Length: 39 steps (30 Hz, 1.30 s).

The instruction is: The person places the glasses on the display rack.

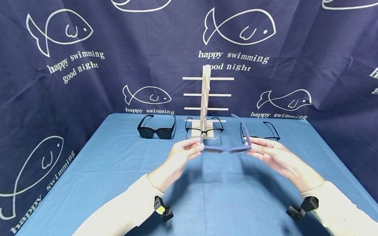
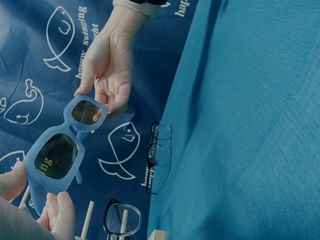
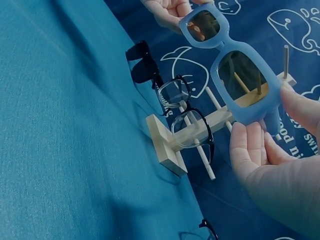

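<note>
One backdrop [image 1: 236, 105]: dark-blue cloth, white fish outlines, "happy swimming good night" lettering; covers rear and both sides.
Worktop [image 1: 220, 202]: light-blue cloth cover, shadows across it.
Sleeves [image 1: 117, 209]: off-white, long, coming in from the lower corners of head view.
Stand [image 1: 206, 85]: wood, upright post, four crossbars, block base; rear of worktop, near middle.
Left hand [image 1: 180, 154]: pinching left end of blue sunglasses [image 3: 226, 46], thumb one side, fingers the other.
Right hand [image 1: 276, 157]: same pinch grip on the right end.
Blue sunglasses: in midair over worktop, between both hands, nearer the person than stand; temples unfolded toward backdrop, tinted see-through lenses.
Black sunglasses [image 1: 156, 132]: on worktop left of stand, temples unfolded, dark lenses facing the person.
Middle clear glasses [image 3: 188, 111]: black upper rim, in front of stand's base and lowest crossbar; can't tell which part bears them.
Right-side clear glasses [image 2: 151, 148]: black frame, on worktop right of stand; partly behind right hand in head view.
Wrist cameras [image 1: 310, 203]: small, black, one per wrist.
</note>
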Tool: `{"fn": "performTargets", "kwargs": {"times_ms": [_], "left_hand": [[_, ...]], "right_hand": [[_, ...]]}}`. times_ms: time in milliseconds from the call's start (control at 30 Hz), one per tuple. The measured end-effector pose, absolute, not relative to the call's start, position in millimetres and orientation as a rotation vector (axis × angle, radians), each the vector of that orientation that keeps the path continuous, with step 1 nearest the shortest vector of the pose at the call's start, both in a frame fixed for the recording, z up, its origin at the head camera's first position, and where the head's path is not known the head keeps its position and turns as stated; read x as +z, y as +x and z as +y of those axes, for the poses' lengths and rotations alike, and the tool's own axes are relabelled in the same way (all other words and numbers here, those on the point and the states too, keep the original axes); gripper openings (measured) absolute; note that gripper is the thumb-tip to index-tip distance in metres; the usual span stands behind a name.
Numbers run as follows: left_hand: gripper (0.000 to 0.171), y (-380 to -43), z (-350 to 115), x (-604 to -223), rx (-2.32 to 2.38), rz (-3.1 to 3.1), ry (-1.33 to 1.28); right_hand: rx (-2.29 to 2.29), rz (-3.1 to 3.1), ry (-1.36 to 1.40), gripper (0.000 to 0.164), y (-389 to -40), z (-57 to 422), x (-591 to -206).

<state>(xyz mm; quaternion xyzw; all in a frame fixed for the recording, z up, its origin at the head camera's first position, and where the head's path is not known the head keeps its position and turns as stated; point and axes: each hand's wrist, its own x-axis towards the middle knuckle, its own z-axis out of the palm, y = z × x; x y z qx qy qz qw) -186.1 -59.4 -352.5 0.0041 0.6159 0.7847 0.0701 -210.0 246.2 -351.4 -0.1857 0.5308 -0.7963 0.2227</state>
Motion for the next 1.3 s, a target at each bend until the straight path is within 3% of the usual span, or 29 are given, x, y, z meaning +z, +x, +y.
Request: {"fn": "performTargets", "kwargs": {"times_ms": [833, 1067, 1300], "left_hand": [[0.042, -196.9, -73.6, -349.0, 2.366, 1.919, -0.031], [0.042, -201.7, -76.6, -348.4, 2.381, 1.91, -0.065], [0.04, -206.3, -79.3, -346.3, 2.416, 1.889, -0.093]], "right_hand": [[-2.204, 1.591, -0.368, 0.026, -216.2, 222.7, -336.5], [-2.185, 1.654, -0.32, 0.067, -217.0, 216.2, -329.6], [-2.185, 1.669, -0.295, 0.069, -220.9, 210.0, -325.4]]}}
